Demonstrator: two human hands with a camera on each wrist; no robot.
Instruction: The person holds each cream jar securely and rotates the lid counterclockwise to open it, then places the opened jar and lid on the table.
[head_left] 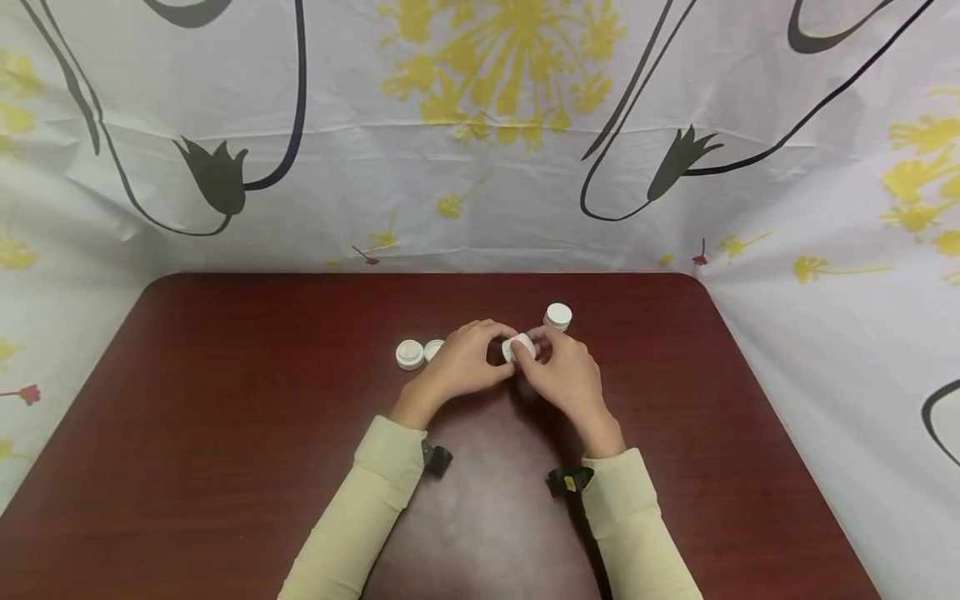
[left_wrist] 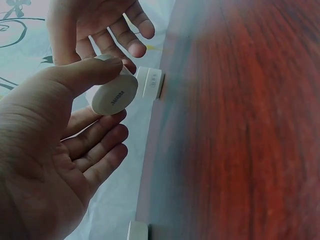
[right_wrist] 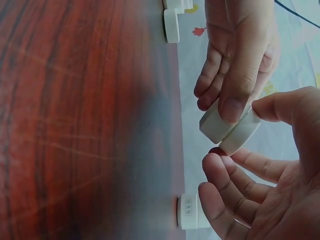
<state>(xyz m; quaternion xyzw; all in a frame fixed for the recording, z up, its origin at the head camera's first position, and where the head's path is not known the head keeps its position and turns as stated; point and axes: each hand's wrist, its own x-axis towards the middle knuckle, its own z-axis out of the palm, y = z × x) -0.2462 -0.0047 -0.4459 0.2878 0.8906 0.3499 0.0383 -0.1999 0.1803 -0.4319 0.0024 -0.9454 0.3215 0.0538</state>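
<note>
Between the two hands, above the table, is a small round white jar, tilted. My left hand grips one half of it, the thumb pressed on its side. In the left wrist view that half's flat face bears small dark lettering. My right hand pinches the other half between thumb and fingertips. A thin seam separates the halves in the right wrist view; whether they are screwed together I cannot tell. Behind the right hand stands another white jar, capped, with printed marks on its side.
Left of the left hand sit a white jar with a raised inner ring and a white disc, partly hidden by that hand. All stand on the dark red wooden table. A patterned white cloth hangs behind its far edge.
</note>
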